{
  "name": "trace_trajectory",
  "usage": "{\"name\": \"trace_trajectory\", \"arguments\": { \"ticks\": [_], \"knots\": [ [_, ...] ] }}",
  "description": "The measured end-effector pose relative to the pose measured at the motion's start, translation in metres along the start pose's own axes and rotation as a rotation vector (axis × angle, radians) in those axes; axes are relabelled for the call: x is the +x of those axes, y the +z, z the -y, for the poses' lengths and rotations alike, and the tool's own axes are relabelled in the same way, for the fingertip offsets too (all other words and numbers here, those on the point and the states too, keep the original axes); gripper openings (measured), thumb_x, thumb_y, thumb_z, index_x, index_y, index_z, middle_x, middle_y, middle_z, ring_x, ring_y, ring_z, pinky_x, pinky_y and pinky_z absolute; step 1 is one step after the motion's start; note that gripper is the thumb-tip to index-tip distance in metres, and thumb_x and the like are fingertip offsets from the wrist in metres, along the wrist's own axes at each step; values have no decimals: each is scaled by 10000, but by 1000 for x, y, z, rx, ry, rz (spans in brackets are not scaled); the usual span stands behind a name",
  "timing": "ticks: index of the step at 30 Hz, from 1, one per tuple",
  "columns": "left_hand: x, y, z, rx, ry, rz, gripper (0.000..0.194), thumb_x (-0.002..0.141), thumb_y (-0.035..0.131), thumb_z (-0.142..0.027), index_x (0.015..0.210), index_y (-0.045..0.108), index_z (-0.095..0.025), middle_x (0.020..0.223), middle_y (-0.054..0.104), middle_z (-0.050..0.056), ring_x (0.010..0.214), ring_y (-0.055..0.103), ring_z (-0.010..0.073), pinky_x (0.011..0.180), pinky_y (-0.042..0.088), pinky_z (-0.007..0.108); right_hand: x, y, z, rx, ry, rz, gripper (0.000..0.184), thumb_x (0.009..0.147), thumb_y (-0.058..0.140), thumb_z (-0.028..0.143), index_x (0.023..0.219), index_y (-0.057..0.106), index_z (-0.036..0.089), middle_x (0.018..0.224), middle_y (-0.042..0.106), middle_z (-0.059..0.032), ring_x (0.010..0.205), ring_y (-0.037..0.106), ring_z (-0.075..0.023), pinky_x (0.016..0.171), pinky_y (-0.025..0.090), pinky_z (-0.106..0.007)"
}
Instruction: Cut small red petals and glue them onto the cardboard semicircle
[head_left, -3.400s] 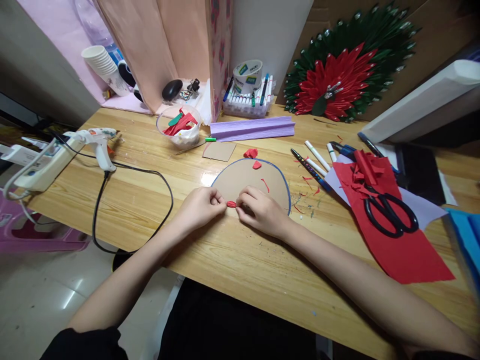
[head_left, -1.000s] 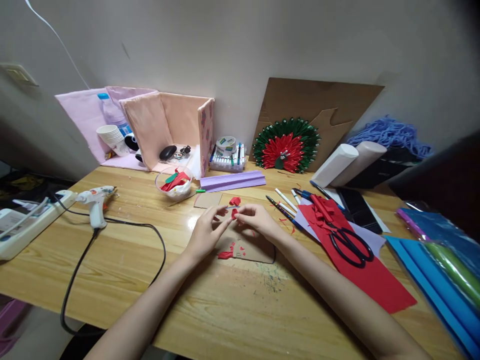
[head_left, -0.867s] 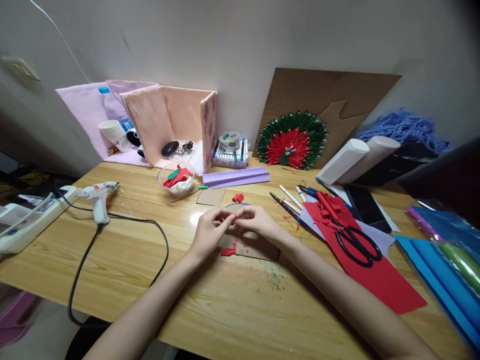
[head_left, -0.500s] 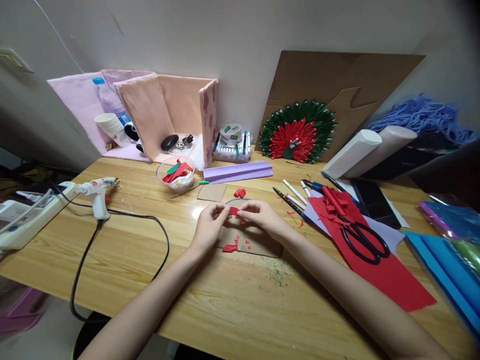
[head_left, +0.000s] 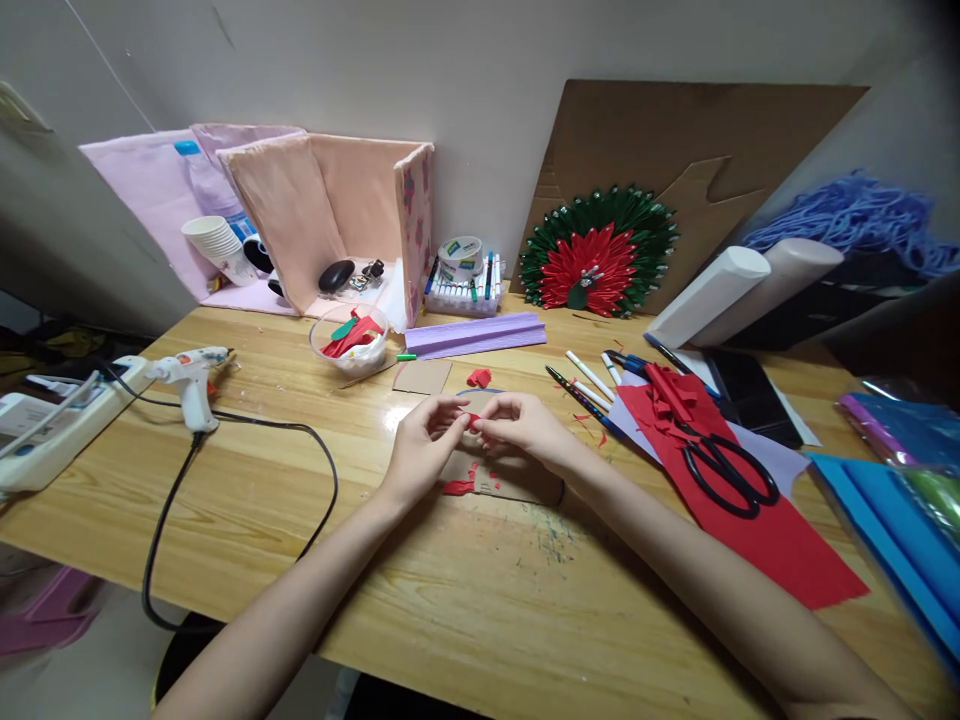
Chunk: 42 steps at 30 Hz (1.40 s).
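Note:
Between my fingertips is a small piece of red paper (head_left: 473, 422). My left hand (head_left: 426, 446) pinches its left side, while my right hand (head_left: 519, 432) grips the other side with thumb and forefinger. Both hands hover over a piece of cardboard (head_left: 517, 486) lying flat on the table. On that cardboard are several tiny red scraps and a larger red strip (head_left: 457, 488) at its lower left edge. A crumpled red bit (head_left: 478, 378) lies just beyond my fingers. The cardboard's far part is mostly hidden by my hands.
To the left, a white glue gun (head_left: 196, 395) trails a black cable. A clear bowl (head_left: 318, 350) holds red and green scraps. Black-handled scissors (head_left: 731, 475) rest on red paper (head_left: 810, 560) at right, near several pens. A red and green fan-shaped craft (head_left: 652, 240) leans against cardboard behind.
The red paper piece between my fingertips looks smaller and more folded up. My hands have stayed nearly in place, while the view has shifted slightly.

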<state>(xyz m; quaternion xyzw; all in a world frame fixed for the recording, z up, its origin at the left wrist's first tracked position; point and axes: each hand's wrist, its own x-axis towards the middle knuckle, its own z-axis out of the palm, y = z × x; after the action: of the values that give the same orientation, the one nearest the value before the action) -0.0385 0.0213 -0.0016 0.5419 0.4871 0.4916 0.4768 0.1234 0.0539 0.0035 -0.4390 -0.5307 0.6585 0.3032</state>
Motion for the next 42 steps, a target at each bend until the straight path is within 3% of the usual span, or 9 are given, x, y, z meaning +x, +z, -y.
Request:
{"name": "trace_trajectory", "arguments": {
  "ticks": [6, 11, 16, 27, 29, 32, 36, 42],
  "knots": [
    [2, -2, 2, -6, 5, 0, 187, 785, 599, -280, 916, 618, -147, 882, 650, 51, 792, 619, 136, 721, 491, 238, 0, -1, 1, 72, -158, -82, 253, 620, 749, 257, 746, 549, 168, 707, 612, 20, 601, 601, -102, 591, 478, -241],
    [0, -4, -2, 50, 15, 20, 136, 778, 593, -246, 836, 655, -139, 853, 681, 62, 802, 638, 154, 745, 494, 254, -1, -1, 5, -71, -286, -45, 105, 727, 650, 241, 792, 615, 167, 783, 643, -15, 674, 605, -115, 641, 478, -256],
    [1, -4, -5, 65, -3, -1, 179, 731, 652, -258, 855, 685, -134, 876, 704, 83, 790, 653, 172, 746, 508, 271, -4, -2, 9, -180, -324, -65, 131, 731, 651, 244, 834, 659, 162, 851, 682, -53, 765, 623, -148, 722, 483, -296],
    [2, -4, -9, -56, -68, -41, 371, 690, 709, -287, 1014, 620, -130, 859, 674, 66, 758, 642, 142, 707, 520, 251, -1, -4, 5, -175, -361, -126, 163, 716, 665, 257, 844, 628, 164, 834, 675, -55, 735, 630, -150, 685, 508, -292],
    [3, -4, -10, -99, -93, -30, 343, 714, 686, -337, 976, 629, -123, 842, 680, 71, 738, 648, 143, 698, 524, 255, -4, -3, 8, -243, -430, -154, 111, 753, 625, 243, 831, 636, 166, 826, 674, -56, 742, 632, -155, 688, 517, -300],
    [4, -5, -13, -177, -155, 30, 346, 752, 631, -416, 915, 664, -113, 791, 692, 77, 705, 655, 146, 703, 529, 270, -10, -2, 13, -403, -650, -191, 79, 773, 583, 182, 815, 650, 188, 826, 662, -53, 785, 622, -166, 717, 522, -319],
    [3, -7, -16, -209, -164, 125, 337, 688, 706, -369, 920, 686, -125, 831, 710, 85, 741, 664, 161, 762, 527, 302, -14, -3, 16, -574, -904, -172, 119, 767, 575, 147, 804, 659, 222, 838, 662, -51, 829, 616, -183, 763, 513, -353],
    [-3, -3, -18, -182, -99, 100, 343, 608, 774, -256, 916, 680, -138, 896, 715, 84, 832, 665, 182, 811, 530, 324, -12, -4, 14, -534, -959, -129, 138, 767, 601, 129, 849, 658, 223, 876, 656, -53, 835, 620, -173, 762, 515, -337]
  ]
}}
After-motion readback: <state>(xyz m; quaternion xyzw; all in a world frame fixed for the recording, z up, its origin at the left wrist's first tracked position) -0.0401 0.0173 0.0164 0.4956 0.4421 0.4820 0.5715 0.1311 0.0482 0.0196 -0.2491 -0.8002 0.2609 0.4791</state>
